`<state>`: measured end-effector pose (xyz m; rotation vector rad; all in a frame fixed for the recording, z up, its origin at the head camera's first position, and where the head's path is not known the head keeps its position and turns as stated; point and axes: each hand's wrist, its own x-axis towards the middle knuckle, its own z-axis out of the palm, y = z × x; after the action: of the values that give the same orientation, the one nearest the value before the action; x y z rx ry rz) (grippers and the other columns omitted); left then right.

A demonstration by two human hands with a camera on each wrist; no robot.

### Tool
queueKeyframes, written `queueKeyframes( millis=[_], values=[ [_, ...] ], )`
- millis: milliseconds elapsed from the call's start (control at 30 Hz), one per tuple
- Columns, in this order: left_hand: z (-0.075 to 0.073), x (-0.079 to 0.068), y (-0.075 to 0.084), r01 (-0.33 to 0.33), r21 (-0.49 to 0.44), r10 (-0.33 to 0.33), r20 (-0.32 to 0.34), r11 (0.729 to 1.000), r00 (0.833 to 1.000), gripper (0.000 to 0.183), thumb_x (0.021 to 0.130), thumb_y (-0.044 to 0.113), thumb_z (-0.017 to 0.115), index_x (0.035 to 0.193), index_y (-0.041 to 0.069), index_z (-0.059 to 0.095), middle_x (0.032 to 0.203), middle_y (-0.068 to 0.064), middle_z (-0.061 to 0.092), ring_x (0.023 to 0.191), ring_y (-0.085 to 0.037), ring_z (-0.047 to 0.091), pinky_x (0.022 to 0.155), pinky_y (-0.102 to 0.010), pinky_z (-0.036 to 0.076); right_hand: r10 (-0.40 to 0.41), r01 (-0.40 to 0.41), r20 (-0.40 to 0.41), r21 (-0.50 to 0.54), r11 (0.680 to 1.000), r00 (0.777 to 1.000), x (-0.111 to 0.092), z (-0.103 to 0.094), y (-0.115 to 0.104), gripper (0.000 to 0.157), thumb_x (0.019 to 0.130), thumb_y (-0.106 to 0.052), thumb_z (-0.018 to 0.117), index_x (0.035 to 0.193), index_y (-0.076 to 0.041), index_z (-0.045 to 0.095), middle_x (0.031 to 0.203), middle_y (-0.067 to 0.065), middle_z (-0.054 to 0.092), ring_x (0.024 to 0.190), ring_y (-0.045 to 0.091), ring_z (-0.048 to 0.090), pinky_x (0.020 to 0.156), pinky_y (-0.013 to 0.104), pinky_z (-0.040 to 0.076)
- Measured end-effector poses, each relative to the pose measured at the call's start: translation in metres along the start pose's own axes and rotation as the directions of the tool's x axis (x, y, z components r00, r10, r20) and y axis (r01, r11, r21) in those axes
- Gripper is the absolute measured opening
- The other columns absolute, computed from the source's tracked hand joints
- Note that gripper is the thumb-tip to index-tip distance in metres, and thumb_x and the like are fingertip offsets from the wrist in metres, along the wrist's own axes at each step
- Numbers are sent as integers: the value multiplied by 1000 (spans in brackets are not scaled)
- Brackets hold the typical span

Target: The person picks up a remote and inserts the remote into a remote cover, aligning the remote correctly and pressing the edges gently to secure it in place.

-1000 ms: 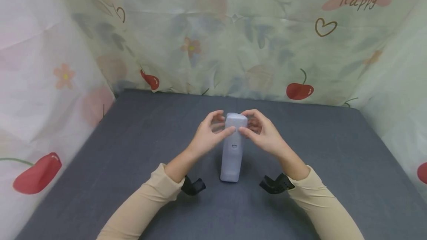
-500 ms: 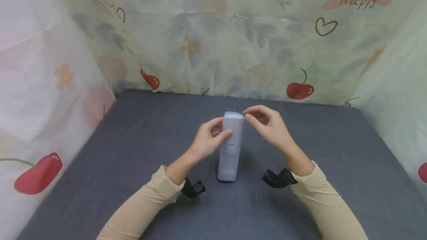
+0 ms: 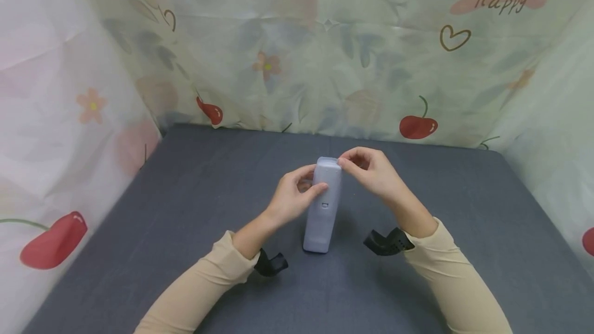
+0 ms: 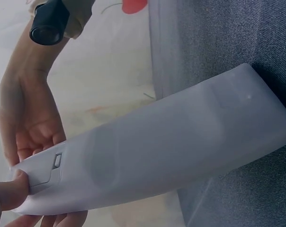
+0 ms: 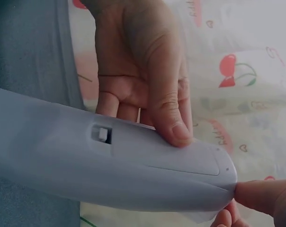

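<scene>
A long pale-lilac remote control (image 3: 323, 215) stands on its end on the table, tilted, its back with a battery cover (image 5: 181, 158) and small latch (image 5: 103, 135) showing. My left hand (image 3: 291, 195) grips its upper part from the left, the thumb (image 5: 169, 113) on the back face and the fingers partly hidden behind. At the top right corner my right hand (image 3: 371, 169) pinches the edge between thumb and fingers. A thin translucent edge (image 5: 200, 216) shows beside the right fingers in the right wrist view. In the left wrist view, the smooth lower body (image 4: 152, 142) reaches down to the table.
The table has a dark grey cloth (image 3: 209, 169). Printed fabric walls (image 3: 325, 66) with cherries, flowers and lettering enclose it at the back and sides. Black wrist mounts (image 3: 389, 242) stick out from both beige sleeves (image 3: 459, 282).
My right hand has left the upper right side of the remote control and moved up to its top corner. The left hand keeps its grip; the remote's top has shifted slightly.
</scene>
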<state>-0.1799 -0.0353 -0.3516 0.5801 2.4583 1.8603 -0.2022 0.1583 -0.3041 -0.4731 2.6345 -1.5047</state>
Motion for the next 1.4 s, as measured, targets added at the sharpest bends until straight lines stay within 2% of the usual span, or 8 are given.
queueKeyframes(
  millis=[200, 400, 667, 1100, 1400],
  values=[
    [0, -1, 3, 6, 8, -6, -24, 1000, 1000, 41, 88, 13, 64, 127, 5, 55, 114, -17, 64, 95, -29, 67, 77, -34, 56, -12, 15, 34, -63, 998, 999, 2, 0, -5, 24, 95, -18, 53, 106, 3, 59, 96, 15, 60, 76, 14, 52, 71, 27, 44],
    [3, -2, 2, 18, 18, -17, -57, 1000, 998, 40, 88, 13, 65, 126, 6, 56, 111, -17, 65, 89, -29, 68, 70, -32, 56, -18, 26, 48, -166, 986, 999, 0, 3, -10, 27, 98, -18, 47, 110, 5, 56, 94, 16, 59, 75, 17, 48, 66, 28, 41],
    [2, 3, 5, 21, 47, -18, -77, 999, 997, 38, 88, 14, 65, 125, 7, 58, 110, -17, 67, 85, -29, 69, 67, -31, 56, -15, 22, 47, -149, 989, 999, -1, 5, -11, 28, 100, -17, 43, 113, 5, 53, 97, 17, 56, 79, 20, 45, 67, 29, 39],
    [2, 6, 8, 29, 62, -24, -89, 998, 996, 38, 88, 15, 64, 125, 7, 58, 109, -17, 67, 86, -29, 70, 68, -33, 57, -57, 56, 2, -138, 989, 998, -4, 7, -14, 24, 99, -15, 43, 110, 5, 51, 85, 11, 50, 66, 17, 40, 60, 26, 36],
    [2, 8, 8, 46, 41, -42, -91, 998, 995, 38, 88, 14, 64, 126, 7, 58, 108, -18, 67, 83, -30, 70, 67, -33, 57, -107, 97, -53, -166, 981, 993, -2, 15, -7, 19, 98, -12, 45, 105, 5, 52, 76, 7, 45, 58, 14, 39, 54, 24, 35]
  ],
)
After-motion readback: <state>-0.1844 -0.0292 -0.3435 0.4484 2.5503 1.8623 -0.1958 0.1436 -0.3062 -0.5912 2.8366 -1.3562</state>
